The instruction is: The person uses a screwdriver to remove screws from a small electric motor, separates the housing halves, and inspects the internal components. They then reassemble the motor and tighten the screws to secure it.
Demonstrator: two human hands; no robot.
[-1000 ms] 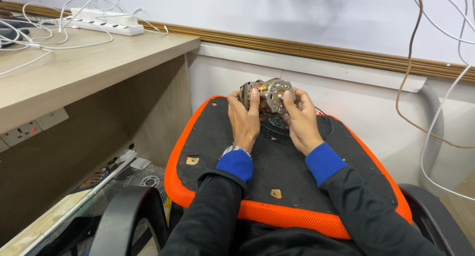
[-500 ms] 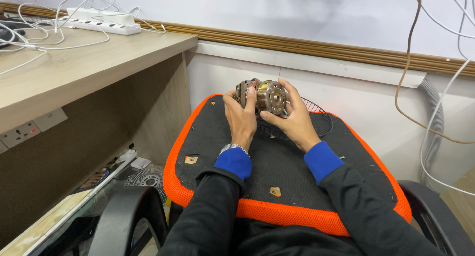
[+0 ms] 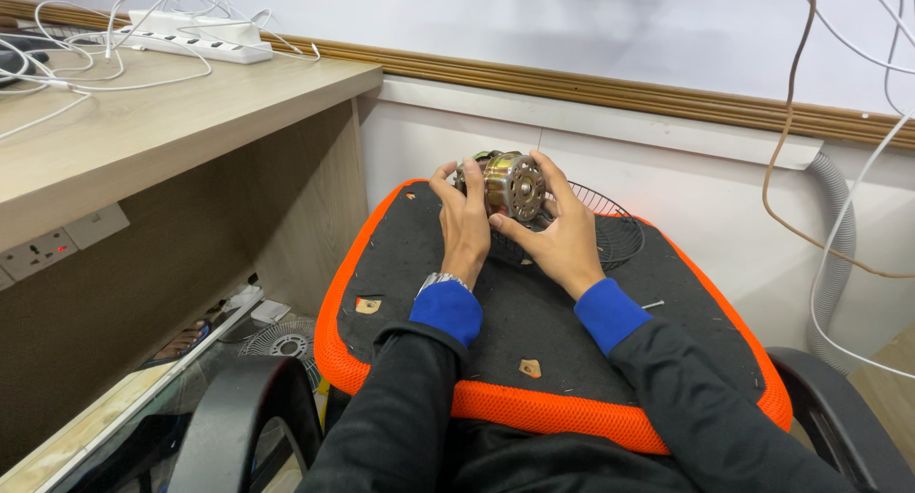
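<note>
While both hands clasp it near the cushion's point(image 3: 457, 264) far edge, the motor point(image 3: 510, 183) shows a brassy, round, holed faceplate. Left hand point(image 3: 464, 221) and right hand point(image 3: 558, 236) wrap around its sides.

A wooden desk point(image 3: 143, 131) stands at the left, bearing a white power strip point(image 3: 191, 31) amid a tangle of white cables point(image 3: 95, 55); a wall socket point(image 3: 38, 255) sits below its top; a small fan guard point(image 3: 281, 342) lies on the floor under it. A wooden trim strip point(image 3: 667, 98) runs along the white wall; a brown cable point(image 3: 777, 160) and a grey corrugated hose point(image 3: 839, 255) hang at the right; black chair armrests point(image 3: 238, 407) show at the bottom.
</note>
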